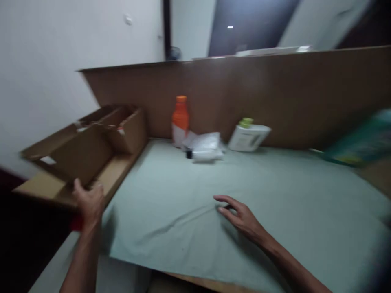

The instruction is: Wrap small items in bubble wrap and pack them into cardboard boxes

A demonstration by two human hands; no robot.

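Head view, blurred by motion. Open cardboard box (91, 142) sits at the left edge of the table, flaps up, partly overhanging a flat cardboard piece under it. Left hand (89, 202) is at the box's near corner, fingers curled over the low front edge, thumb up, gripping the cardboard; forearm runs straight up from the bottom of the frame. Something small and red shows just below that hand, too blurred to name. Right hand (240, 215) is well apart from the box, to its right, lying low on the pale green cloth (275, 211) with fingers spread and pointing left, palm down, open and holding nothing; forearm comes in from the lower right corner. Cloth is wrinkled near the fingertips. At the back against the brown board (305, 93): orange bottle (180, 120) upright, a white plastic packet (204, 148) just beside it, and a white jug with a green cap (249, 136) leaning. A teal bag (360, 142) at far right, blurred.
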